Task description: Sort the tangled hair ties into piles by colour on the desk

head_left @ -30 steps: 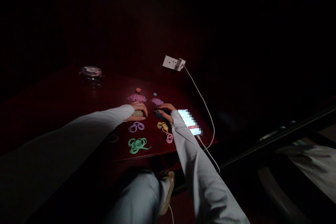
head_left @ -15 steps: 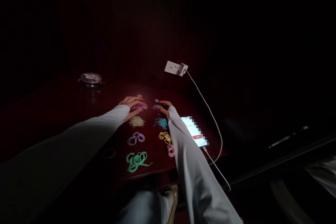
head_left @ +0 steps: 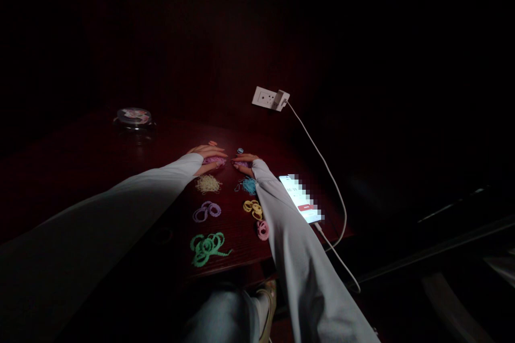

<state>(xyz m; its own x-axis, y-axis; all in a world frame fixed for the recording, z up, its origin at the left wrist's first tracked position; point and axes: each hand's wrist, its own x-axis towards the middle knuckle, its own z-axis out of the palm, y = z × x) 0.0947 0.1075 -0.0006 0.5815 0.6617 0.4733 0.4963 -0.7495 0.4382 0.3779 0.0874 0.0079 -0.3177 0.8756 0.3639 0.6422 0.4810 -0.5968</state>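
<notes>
My left hand (head_left: 206,154) is low over the table, its fingers stretched out and thumb apart, curved around a pink-purple pile of thin bands or strands (head_left: 215,161). Opposite it, my right hand (head_left: 246,161) arches over a second pink-purple pile (head_left: 241,164), thumb apart from the fingers. Both hands look open, touching or nearly touching the piles they partly cover. Nearer me lie a cream pile (head_left: 208,184) and a blue pile (head_left: 249,186). Beyond the fingers sit a small orange ring bundle (head_left: 213,143) and a small light-blue one (head_left: 240,150).
Purple (head_left: 212,209), yellow (head_left: 256,211), pink (head_left: 263,230) and green (head_left: 208,247) ring-shaped bands lie closer to the table's front edge. A lit phone (head_left: 300,201) charges by a white cable (head_left: 325,163) from a wall socket (head_left: 263,97). A round lidded container (head_left: 134,117) stands back left.
My hands have come a little closer together, the left shifting right and the right shifting left, with their fingers lower over the pink-purple piles. The camera view has shifted slightly.
</notes>
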